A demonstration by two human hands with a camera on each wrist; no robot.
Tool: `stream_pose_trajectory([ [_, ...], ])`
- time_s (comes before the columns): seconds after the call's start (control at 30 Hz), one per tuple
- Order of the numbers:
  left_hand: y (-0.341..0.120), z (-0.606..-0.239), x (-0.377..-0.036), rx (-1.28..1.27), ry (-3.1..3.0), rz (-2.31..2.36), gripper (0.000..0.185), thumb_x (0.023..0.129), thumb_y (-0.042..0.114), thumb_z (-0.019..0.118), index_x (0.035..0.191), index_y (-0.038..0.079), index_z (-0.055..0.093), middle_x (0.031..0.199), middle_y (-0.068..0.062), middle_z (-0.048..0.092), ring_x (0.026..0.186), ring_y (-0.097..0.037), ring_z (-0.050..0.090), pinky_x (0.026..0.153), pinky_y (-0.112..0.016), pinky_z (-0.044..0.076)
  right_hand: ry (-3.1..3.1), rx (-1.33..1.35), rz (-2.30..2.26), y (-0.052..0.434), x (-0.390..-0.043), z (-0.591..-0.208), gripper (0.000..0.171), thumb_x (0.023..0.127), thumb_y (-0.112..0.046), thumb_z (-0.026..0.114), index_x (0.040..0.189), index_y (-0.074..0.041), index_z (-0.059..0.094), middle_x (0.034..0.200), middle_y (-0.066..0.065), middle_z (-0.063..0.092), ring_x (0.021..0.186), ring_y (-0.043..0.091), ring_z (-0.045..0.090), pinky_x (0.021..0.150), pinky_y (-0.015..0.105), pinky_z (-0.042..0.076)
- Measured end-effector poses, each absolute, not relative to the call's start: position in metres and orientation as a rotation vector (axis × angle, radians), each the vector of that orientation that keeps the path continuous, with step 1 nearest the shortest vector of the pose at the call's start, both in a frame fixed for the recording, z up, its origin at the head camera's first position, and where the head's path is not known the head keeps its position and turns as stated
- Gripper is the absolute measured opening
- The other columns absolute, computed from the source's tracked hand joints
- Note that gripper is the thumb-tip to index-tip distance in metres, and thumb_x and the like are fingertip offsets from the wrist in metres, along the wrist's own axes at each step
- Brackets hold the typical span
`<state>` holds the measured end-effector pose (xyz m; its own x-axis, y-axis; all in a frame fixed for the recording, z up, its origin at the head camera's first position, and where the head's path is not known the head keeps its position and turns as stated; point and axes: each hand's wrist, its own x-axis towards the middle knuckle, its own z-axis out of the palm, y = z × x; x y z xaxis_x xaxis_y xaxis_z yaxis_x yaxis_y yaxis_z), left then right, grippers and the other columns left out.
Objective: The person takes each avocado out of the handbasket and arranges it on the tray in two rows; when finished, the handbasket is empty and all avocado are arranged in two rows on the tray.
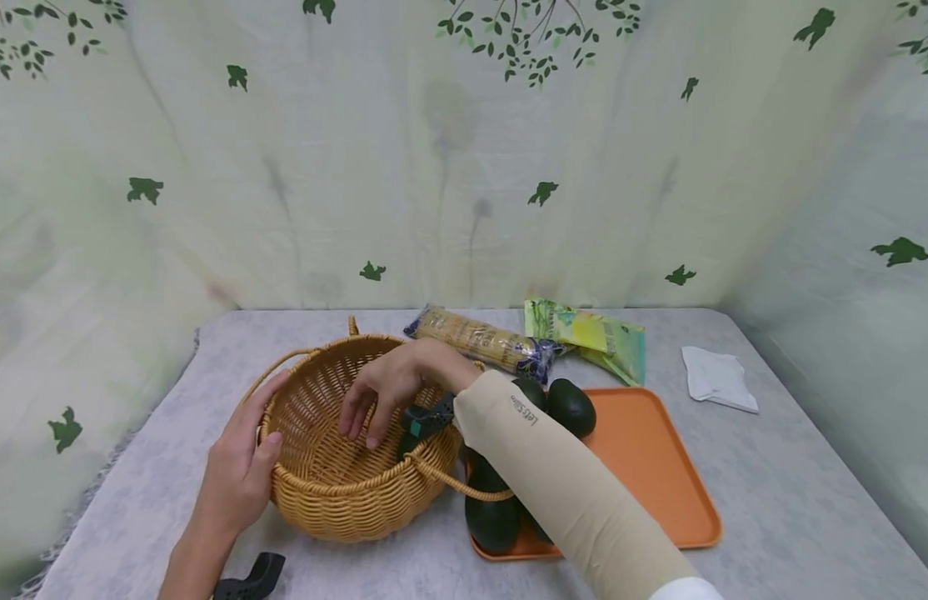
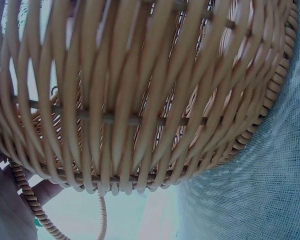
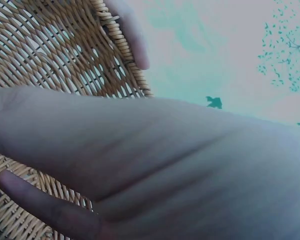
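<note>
Woven wicker basket; smooth plastic tray

The head view looks forward and down over the counter from some way off. Both wrist views sit very close to the basket: the left faces its outer wall, the right its woven inside.
</note>
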<state>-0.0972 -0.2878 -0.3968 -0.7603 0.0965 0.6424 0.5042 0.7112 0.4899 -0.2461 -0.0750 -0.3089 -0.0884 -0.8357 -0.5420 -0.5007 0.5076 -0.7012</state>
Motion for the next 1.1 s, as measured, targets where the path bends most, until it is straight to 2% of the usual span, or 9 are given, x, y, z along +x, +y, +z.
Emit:
stream_pose_trajectory([
  [0.13, -0.287, -0.396, -0.097, -0.46, -2.323, -0.89, 0.058, 0.101, 0.011, 0.047, 0.159, 0.011, 0.04, 0.157, -0.015, 0.047, 0.146, -0.002, 0.034, 0.109, -0.006, 0.025, 1.782, -1.157, -0.358, -0.075, -0.245, -0.307, 0.054, 0.095, -0.02, 0.074, 0.146, -0.011, 0.058, 0.142, -0.001, 0.062, 0.137, 0.016, 0.053, 0.097, 0.016, 0.047],
  [0.33, -0.288, -0.396, -0.098, -0.45, -2.339, -0.882, 0.06, 0.1, 0.01, 0.047, 0.16, 0.013, 0.039, 0.158, -0.014, 0.046, 0.147, -0.001, 0.033, 0.109, -0.006, 0.024, 1.855, -1.18, -0.26, -0.074, -0.24, -0.301, 0.052, 0.097, -0.026, 0.072, 0.146, -0.014, 0.059, 0.147, 0.001, 0.06, 0.128, 0.005, 0.055, 0.098, 0.015, 0.044],
  [0.5, -0.289, -0.396, -0.098, -0.452, -2.341, -0.887, 0.061, 0.1, 0.009, 0.047, 0.16, 0.012, 0.039, 0.158, -0.016, 0.046, 0.147, 0.0, 0.032, 0.11, -0.006, 0.024, 1.978, -1.046, -0.155, -0.075, -0.234, -0.296, 0.053, 0.095, -0.038, 0.073, 0.145, -0.027, 0.06, 0.145, -0.009, 0.058, 0.122, 0.004, 0.057, 0.085, 0.027, 0.056],
  [0.63, -0.289, -0.396, -0.098, -0.452, -2.34, -0.895, 0.061, 0.099, 0.009, 0.047, 0.16, 0.011, 0.039, 0.157, -0.019, 0.046, 0.147, 0.0, 0.032, 0.11, -0.007, 0.024, 1.991, -0.937, -0.136, -0.076, -0.232, -0.296, 0.055, 0.094, -0.041, 0.073, 0.146, -0.032, 0.058, 0.148, -0.011, 0.056, 0.121, 0.006, 0.059, 0.082, 0.032, 0.058],
  [0.7, -0.288, -0.397, -0.098, -0.449, -2.342, -0.894, 0.061, 0.099, 0.009, 0.047, 0.16, 0.011, 0.039, 0.157, -0.018, 0.046, 0.147, 0.0, 0.032, 0.11, -0.006, 0.024, 1.972, -0.953, -0.167, -0.076, -0.234, -0.299, 0.055, 0.095, -0.04, 0.072, 0.147, -0.031, 0.057, 0.148, -0.009, 0.056, 0.116, 0.006, 0.06, 0.079, 0.031, 0.056],
  [0.8, -0.288, -0.397, -0.097, -0.443, -2.347, -0.888, 0.061, 0.099, 0.009, 0.047, 0.16, 0.013, 0.039, 0.157, -0.017, 0.046, 0.147, 0.001, 0.033, 0.109, -0.006, 0.024, 1.875, -1.011, -0.321, -0.075, -0.239, -0.305, 0.056, 0.097, -0.034, 0.071, 0.15, -0.023, 0.055, 0.147, -0.003, 0.058, 0.114, 0.005, 0.061, 0.083, 0.027, 0.055],
  [0.93, -0.288, -0.398, -0.098, -0.445, -2.346, -0.887, 0.06, 0.1, 0.01, 0.047, 0.16, 0.013, 0.039, 0.157, -0.017, 0.047, 0.146, 0.001, 0.033, 0.109, -0.005, 0.024, 1.754, -1.056, -0.503, -0.074, -0.243, -0.311, 0.056, 0.098, -0.026, 0.07, 0.151, -0.015, 0.053, 0.143, 0.0, 0.06, 0.118, 0.003, 0.061, 0.096, 0.029, 0.054],
  [1.0, -0.288, -0.398, -0.098, -0.45, -2.341, -0.889, 0.06, 0.1, 0.011, 0.047, 0.16, 0.013, 0.039, 0.157, -0.017, 0.047, 0.146, 0.0, 0.033, 0.109, -0.006, 0.025, 1.756, -1.066, -0.498, -0.073, -0.244, -0.311, 0.055, 0.099, -0.027, 0.069, 0.151, -0.016, 0.053, 0.144, -0.002, 0.06, 0.121, 0.004, 0.06, 0.098, 0.031, 0.053],
  [1.1, -0.288, -0.397, -0.097, -0.454, -2.339, -0.887, 0.06, 0.1, 0.011, 0.046, 0.16, 0.013, 0.039, 0.157, -0.015, 0.047, 0.146, 0.0, 0.033, 0.11, -0.006, 0.024, 1.807, -1.097, -0.398, -0.073, -0.243, -0.311, 0.056, 0.099, -0.035, 0.068, 0.151, -0.02, 0.054, 0.144, -0.004, 0.058, 0.122, 0.004, 0.058, 0.099, 0.027, 0.05],
])
